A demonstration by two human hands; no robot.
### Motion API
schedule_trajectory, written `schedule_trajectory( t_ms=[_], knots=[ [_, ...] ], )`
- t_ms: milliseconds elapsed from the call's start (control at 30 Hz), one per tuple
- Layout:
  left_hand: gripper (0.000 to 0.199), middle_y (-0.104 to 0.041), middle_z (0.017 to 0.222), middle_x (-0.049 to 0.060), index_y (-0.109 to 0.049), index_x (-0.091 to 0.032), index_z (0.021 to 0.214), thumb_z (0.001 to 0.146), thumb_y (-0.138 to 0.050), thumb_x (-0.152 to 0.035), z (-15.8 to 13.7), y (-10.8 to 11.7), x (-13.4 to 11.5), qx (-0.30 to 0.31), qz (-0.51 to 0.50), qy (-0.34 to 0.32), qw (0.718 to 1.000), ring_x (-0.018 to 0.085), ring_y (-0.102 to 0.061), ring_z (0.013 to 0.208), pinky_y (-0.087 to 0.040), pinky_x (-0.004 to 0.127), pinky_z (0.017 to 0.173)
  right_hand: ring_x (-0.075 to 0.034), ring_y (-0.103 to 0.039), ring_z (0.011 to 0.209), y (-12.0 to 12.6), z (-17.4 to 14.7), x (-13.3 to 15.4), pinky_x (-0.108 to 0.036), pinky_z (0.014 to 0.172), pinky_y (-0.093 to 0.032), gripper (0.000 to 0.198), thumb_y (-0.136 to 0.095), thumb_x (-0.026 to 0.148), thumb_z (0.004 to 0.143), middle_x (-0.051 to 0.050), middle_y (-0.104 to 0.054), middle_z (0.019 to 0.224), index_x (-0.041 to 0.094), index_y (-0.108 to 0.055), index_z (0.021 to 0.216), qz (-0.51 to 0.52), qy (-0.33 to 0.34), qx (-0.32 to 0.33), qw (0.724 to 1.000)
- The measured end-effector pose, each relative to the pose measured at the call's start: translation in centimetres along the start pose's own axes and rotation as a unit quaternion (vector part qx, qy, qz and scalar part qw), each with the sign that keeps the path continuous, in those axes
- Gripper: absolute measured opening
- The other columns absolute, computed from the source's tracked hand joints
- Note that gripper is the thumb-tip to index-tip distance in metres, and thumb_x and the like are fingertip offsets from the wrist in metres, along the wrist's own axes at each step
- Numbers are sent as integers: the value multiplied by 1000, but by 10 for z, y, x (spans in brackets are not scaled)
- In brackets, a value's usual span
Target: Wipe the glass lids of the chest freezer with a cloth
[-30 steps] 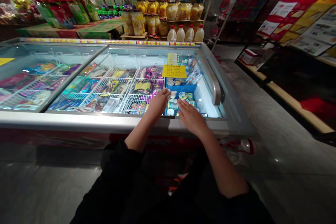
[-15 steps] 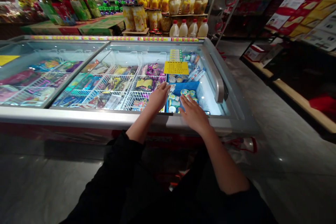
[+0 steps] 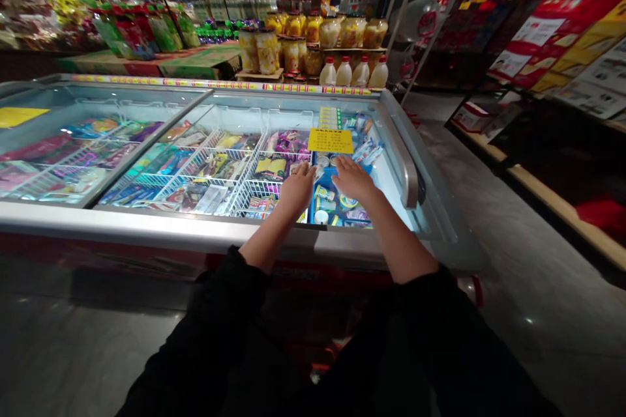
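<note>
Blue, boxy bins (image 3: 329,177) hold small round tubs (image 3: 321,216) below the flat, empty right hand (image 3: 352,178); the left hand (image 3: 297,186) bends, holding what, I can't tell.

Freezer rim (image 3: 147,223) smooth, metallic; sleeves (image 3: 195,332) matt cloth

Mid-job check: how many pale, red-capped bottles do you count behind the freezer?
4, side by side behind the far edge of the freezer, below the jars: leftmost bottle, second bottle, third bottle, rightmost bottle. More could be hidden behind them.
</note>
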State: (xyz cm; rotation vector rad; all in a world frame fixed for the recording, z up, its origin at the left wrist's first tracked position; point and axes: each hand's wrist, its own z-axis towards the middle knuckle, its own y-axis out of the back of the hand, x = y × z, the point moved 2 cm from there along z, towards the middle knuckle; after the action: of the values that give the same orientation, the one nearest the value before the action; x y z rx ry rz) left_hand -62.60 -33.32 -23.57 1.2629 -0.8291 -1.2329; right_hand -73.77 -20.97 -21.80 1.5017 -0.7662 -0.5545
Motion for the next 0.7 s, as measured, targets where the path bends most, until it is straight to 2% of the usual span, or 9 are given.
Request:
schedule_trajectory(
  t_ms=[100, 233, 400, 467, 633, 700],
  knots=[
    [50, -45, 168, 19, -50, -14, 157, 108, -41, -9, -1, -3, -5, -7, 15, -11, 1000, 28, -43, 156, -45, 42, 123, -28, -16, 166, 0, 27, -1, -41, 135, -16, 69, -33, 32, 107, -16, -20, 179, 1, -25, 168, 10, 7, -7, 1000],
    [47, -43, 169, 15, -50, -18, 157, 112, -40, -19, 19, 1, -1, 24, 3, -52, 998, 26, -43, 156, -44, 40, 124, -26, -21, 165, -11, 43, -3, -42, 135, -17, 64, -30, 28, 108, -16, -27, 177, 1, -31, 166, 20, 21, -64, 998],
    [48, -41, 171, 15, -50, -19, 157, 111, -39, -17, 38, 7, 8, 16, -4, 26, 1000, 29, -45, 155, -50, 45, 119, -27, -25, 164, -22, 41, -16, -43, 135, -19, 64, -29, 34, 109, -13, -32, 175, 6, -34, 167, 31, 48, -75, 996],
    [50, -43, 169, 17, -51, -18, 156, 108, -40, -12, 36, 3, 5, 8, 1, 30, 1000, 29, -43, 156, -49, 45, 120, -27, -25, 164, -22, 41, -20, -45, 134, -21, 65, -30, 36, 109, -14, -31, 176, 7, -34, 167, 36, 44, -76, 995],
    [47, -45, 169, 13, -54, -20, 155, 110, -41, -14, 51, -8, -4, 18, -18, -75, 997, 24, -41, 158, -40, 42, 127, -26, -25, 164, -22, 46, -22, -43, 135, -19, 64, -30, 27, 106, -13, -30, 176, 5, -34, 166, 42, 31, -79, 996],
    [45, -44, 169, 14, -54, -20, 155, 112, -41, -18, 64, -6, 1, 20, -25, -84, 996, 24, -41, 158, -38, 41, 128, -25, -25, 164, -22, 46, -22, -43, 135, -19, 63, -29, 28, 107, -13, -31, 176, 6, -35, 166, 46, 32, -83, 995]
  ],
)
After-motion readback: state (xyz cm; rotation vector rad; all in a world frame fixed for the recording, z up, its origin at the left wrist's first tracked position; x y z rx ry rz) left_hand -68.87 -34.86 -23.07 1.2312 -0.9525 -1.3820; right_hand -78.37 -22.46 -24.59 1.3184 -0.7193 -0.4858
